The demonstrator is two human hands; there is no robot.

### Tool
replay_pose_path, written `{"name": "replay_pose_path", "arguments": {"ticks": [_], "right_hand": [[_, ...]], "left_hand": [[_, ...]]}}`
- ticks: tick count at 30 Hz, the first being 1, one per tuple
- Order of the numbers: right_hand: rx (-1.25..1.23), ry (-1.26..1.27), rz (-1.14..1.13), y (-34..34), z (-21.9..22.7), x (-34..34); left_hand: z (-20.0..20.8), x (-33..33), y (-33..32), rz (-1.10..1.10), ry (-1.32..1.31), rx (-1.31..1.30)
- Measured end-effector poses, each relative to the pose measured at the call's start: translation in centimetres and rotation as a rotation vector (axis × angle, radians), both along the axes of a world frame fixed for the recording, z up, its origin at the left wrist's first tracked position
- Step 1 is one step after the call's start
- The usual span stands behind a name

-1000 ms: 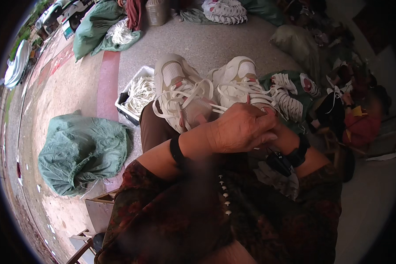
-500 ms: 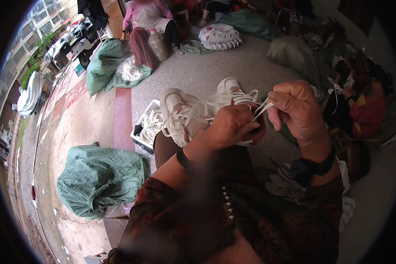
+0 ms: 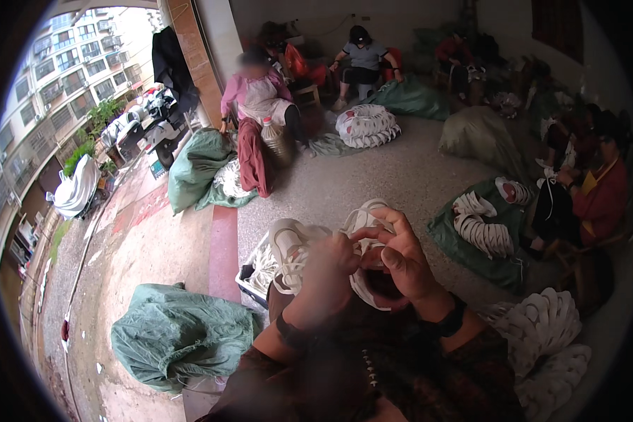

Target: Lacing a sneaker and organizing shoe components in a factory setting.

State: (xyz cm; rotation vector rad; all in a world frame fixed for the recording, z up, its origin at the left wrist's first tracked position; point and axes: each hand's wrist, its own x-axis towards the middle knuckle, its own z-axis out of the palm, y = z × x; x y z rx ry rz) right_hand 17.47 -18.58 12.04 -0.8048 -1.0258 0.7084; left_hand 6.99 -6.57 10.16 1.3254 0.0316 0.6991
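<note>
Two white lace-up sneakers sit side by side at my lap, toes pointing away. The left sneaker has loose white laces over its upper. On the right sneaker, both hands meet at the lacing, covering much of it. My left hand is closed at the left side of that lacing, partly blurred; what its fingers grip is hidden. Over the opening's right side, my right hand has its fingers apart and bent toward the left hand, the thumb standing away. No lace shows clearly between its fingers.
A crate of white laces stands left of the sneakers. A green sack lies further left. Bundled white shoe parts are at the right, with more on a green sheet. Several people sit around the room.
The view has tipped up, showing more of the room. My right hand, which was pulling a white lace up to the right, has come back down beside my left hand at the right sneaker.
</note>
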Motion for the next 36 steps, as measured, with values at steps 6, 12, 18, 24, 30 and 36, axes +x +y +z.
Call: {"name": "replay_pose_path", "arguments": {"ticks": [6,12,18,24,30,36], "right_hand": [[-0.210,-0.055,0.071,-3.0,2.8,-2.3],[-0.382,-1.125,-0.540,-3.1,-2.0,-4.0],[-0.511,-1.230,-0.384,-0.7,-2.5,-6.3],[-0.433,-1.391,-0.488,0.4,-4.7,-7.3],[-0.186,-1.537,-0.463,0.4,-5.3,-6.3],[-0.417,-1.261,-0.245,0.9,-2.2,-5.3]], "left_hand": [[5.9,-2.5,-0.8,0.223,-0.014,0.248],[4.0,-5.2,-2.3,-0.225,-0.249,-0.443],[2.4,-7.5,-3.4,-0.458,-0.208,0.304],[0.2,-9.2,-1.6,0.031,-0.114,0.298],[-1.0,-11.2,1.4,0.447,0.121,0.617],[1.1,-15.1,1.3,0.003,0.224,0.282]]}}
